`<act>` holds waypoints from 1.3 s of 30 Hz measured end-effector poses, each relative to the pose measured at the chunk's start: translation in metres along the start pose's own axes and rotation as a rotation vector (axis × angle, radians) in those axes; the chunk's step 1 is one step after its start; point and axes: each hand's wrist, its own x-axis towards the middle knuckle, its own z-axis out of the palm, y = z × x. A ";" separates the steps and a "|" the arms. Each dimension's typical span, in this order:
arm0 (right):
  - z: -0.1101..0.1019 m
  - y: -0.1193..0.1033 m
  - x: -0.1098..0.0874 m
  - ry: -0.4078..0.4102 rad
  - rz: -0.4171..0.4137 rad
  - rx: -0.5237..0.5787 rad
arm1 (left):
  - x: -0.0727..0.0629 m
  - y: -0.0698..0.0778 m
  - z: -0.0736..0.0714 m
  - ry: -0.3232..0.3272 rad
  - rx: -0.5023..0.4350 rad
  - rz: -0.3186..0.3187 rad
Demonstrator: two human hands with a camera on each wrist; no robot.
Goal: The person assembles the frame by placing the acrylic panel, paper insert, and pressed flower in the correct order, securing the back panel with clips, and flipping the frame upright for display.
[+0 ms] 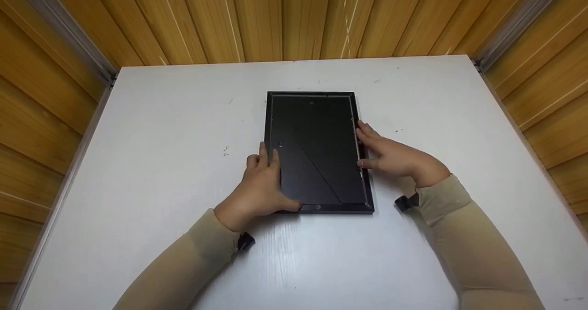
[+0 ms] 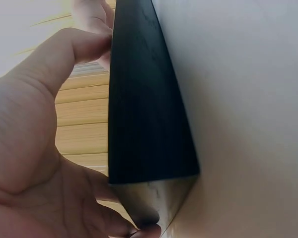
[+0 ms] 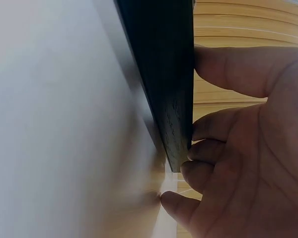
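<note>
A black picture frame (image 1: 317,140) lies back side up on the white table, its backing board and a diagonal line of the stand showing in the head view. My left hand (image 1: 262,186) spans its near left corner, thumb on the near edge and fingers along the left side. In the left wrist view, the left thumb (image 2: 84,44) rests at the frame's upper edge, with fingertips low by the corner. My right hand (image 1: 395,156) touches the right side, fingers pointing away and thumb on the rim. The frame's dark side wall (image 3: 164,74) fills the middle of the right wrist view.
The white table (image 1: 183,108) bears a few small dark marks. Wood-patterned panels (image 1: 298,20) stand behind it and at both sides, with grey metal strips at the corners. Black camera mounts (image 1: 406,203) hang below both wrists.
</note>
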 end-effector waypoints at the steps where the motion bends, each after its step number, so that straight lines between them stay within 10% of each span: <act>1: 0.000 0.000 0.000 0.001 0.001 0.000 | 0.000 0.000 0.000 0.001 0.001 -0.002; 39: -0.002 0.003 0.000 0.036 -0.024 -0.043 | 0.008 -0.001 0.008 -0.034 -0.171 0.000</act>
